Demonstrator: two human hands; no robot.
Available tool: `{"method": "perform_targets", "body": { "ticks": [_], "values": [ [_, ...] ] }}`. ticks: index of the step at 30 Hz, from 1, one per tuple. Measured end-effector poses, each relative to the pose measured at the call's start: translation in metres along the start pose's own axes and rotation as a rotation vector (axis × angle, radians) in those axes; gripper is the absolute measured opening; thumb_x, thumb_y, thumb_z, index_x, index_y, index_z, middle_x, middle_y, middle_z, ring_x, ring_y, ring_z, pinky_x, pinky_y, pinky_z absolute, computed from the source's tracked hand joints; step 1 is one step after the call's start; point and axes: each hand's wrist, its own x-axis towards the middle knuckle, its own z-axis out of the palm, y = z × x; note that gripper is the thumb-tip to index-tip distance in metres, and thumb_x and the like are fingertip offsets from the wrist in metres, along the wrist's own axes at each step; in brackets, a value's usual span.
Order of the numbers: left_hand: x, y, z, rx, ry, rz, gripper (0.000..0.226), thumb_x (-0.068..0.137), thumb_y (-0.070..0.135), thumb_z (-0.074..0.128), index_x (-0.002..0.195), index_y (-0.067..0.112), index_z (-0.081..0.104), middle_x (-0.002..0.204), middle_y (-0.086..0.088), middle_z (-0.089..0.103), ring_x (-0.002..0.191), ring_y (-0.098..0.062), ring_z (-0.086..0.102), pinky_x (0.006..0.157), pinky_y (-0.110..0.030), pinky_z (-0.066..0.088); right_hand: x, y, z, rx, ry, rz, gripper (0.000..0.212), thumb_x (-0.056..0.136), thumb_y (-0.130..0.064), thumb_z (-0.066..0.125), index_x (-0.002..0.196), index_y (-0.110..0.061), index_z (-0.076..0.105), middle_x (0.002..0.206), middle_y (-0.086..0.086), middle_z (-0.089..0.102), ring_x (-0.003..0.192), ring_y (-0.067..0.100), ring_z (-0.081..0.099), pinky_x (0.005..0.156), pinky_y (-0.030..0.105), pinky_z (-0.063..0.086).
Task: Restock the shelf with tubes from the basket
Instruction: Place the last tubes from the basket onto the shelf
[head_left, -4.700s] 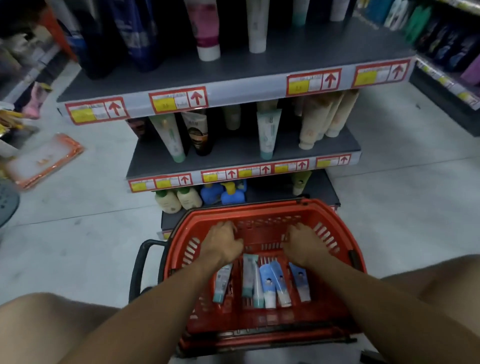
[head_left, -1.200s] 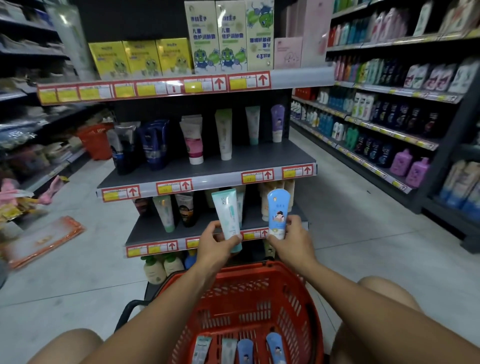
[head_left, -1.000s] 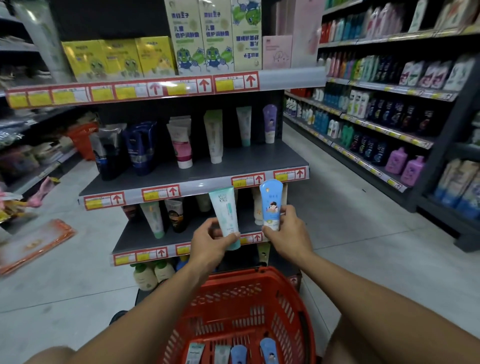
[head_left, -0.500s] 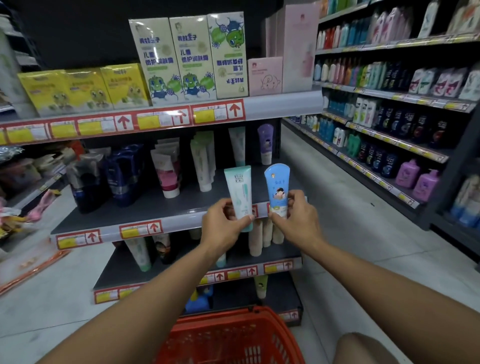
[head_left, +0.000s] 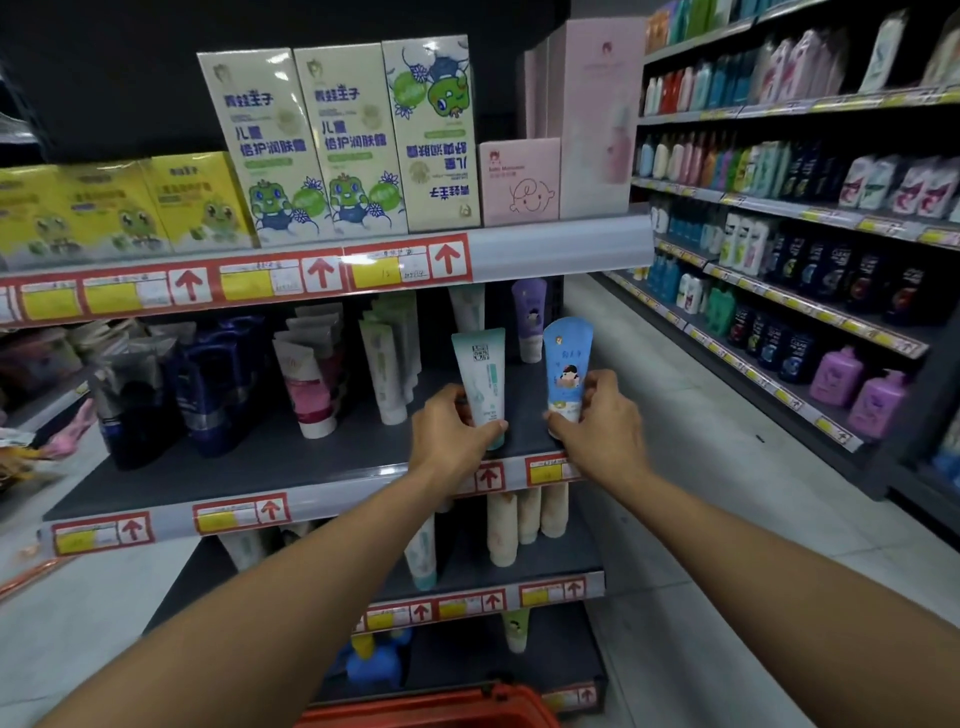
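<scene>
Left hand (head_left: 454, 434) gripped a white-and-teal plastic tube (head_left: 480, 384), right hand (head_left: 597, 431) a blue cartoon-printed tube (head_left: 565, 369), both upright over the grey metal shelf (head_left: 270, 467), apparently not yet released. Red plastic basket (head_left: 431, 709) sat below, contents hidden.

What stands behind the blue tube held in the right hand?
Behind the blue tube in the right hand, a purple tube stands upright at the shelf back. Its lower right is partly covered.

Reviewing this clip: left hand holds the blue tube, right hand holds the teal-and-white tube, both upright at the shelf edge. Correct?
Swapped. In the head view the left hand holds the teal-and-white tube and the right hand holds the blue tube. Both are upright at the shelf edge.
</scene>
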Motion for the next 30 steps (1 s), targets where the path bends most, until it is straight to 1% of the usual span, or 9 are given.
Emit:
{"method": "perform_targets", "body": {
  "ticks": [4,6,9,12,15,19,23,27,30],
  "values": [
    [0.005,-0.003,0.006,0.019,0.002,-0.011,0.053,0.08,0.027,0.089,0.126,0.016,0.065,0.121,0.001,0.074,0.099,-0.008,0.068,0.069,-0.007,0.044,0.007,0.004,0.004,-0.021,-0.003,0.014,0.061,0.08,-0.035,0.085,0.126,-0.017,0.049,0.118,0.003,0.071,0.098,0.023,0.07,0.076,0.037,0.057],
    [0.006,-0.003,0.008,0.033,0.001,-0.003,0.055,0.08,0.03,0.088,0.127,0.017,0.063,0.121,0.002,0.074,0.097,-0.008,0.066,0.07,-0.01,0.046,0.008,0.006,0.005,-0.02,0.0,0.014,0.061,0.08,-0.035,0.086,0.125,-0.018,0.049,0.116,0.003,0.071,0.097,0.023,0.07,0.075,0.038,0.057],
    [0.006,-0.007,0.01,0.135,-0.021,0.009,0.064,0.075,0.044,0.088,0.128,0.021,0.059,0.121,0.005,0.072,0.105,-0.015,0.069,0.083,-0.03,0.058,0.008,0.009,0.007,-0.093,0.04,0.013,0.064,0.074,-0.046,0.086,0.122,-0.018,0.053,0.112,0.002,0.068,0.099,0.023,0.066,0.078,0.04,0.057],
    [0.01,-0.013,0.013,0.304,-0.05,0.017,0.055,0.077,0.054,0.083,0.12,0.023,0.068,0.117,0.0,0.073,0.103,-0.02,0.071,0.082,-0.041,0.061,0.011,0.014,0.008,-0.306,0.063,0.009,0.061,0.073,-0.062,0.077,0.109,-0.015,0.066,0.101,0.005,0.065,0.094,0.025,0.062,0.08,0.04,0.053],
    [0.021,-0.011,0.014,0.336,-0.085,-0.05,0.051,0.078,0.055,0.082,0.114,0.02,0.073,0.112,-0.002,0.075,0.098,-0.022,0.072,0.078,-0.039,0.061,0.018,0.009,0.008,-0.349,-0.074,0.059,0.051,0.078,-0.061,0.075,0.106,-0.018,0.073,0.097,0.003,0.071,0.085,0.022,0.067,0.075,0.037,0.057],
    [0.043,-0.006,0.018,0.353,-0.123,-0.146,0.061,0.075,0.054,0.086,0.121,0.017,0.07,0.119,-0.004,0.074,0.106,-0.025,0.07,0.081,-0.037,0.058,0.039,-0.003,0.012,-0.342,-0.163,0.132,0.047,0.078,-0.054,0.08,0.108,-0.019,0.072,0.099,0.004,0.073,0.085,0.023,0.07,0.073,0.035,0.058],
    [0.063,-0.007,0.023,0.354,-0.112,-0.18,0.064,0.077,0.052,0.087,0.126,0.016,0.068,0.125,-0.006,0.071,0.111,-0.027,0.068,0.08,-0.035,0.055,0.061,-0.007,0.026,-0.344,-0.16,0.167,0.055,0.077,-0.053,0.082,0.115,-0.016,0.069,0.106,0.009,0.073,0.093,0.028,0.071,0.076,0.037,0.058],
    [0.084,-0.01,0.029,0.313,-0.107,-0.183,0.07,0.078,0.048,0.087,0.135,0.014,0.063,0.134,-0.007,0.068,0.118,-0.028,0.066,0.09,-0.039,0.057,0.08,-0.008,0.041,-0.317,-0.142,0.178,0.06,0.077,-0.053,0.082,0.119,-0.012,0.069,0.109,0.012,0.072,0.096,0.031,0.07,0.082,0.043,0.06],
    [0.098,-0.016,0.036,0.31,-0.088,-0.188,0.072,0.08,0.048,0.085,0.137,0.012,0.061,0.137,-0.009,0.066,0.122,-0.03,0.064,0.094,-0.039,0.055,0.092,-0.007,0.05,-0.298,-0.13,0.16,0.06,0.079,-0.051,0.08,0.12,-0.01,0.067,0.111,0.014,0.071,0.098,0.033,0.07,0.082,0.043,0.059]
  ]
}}
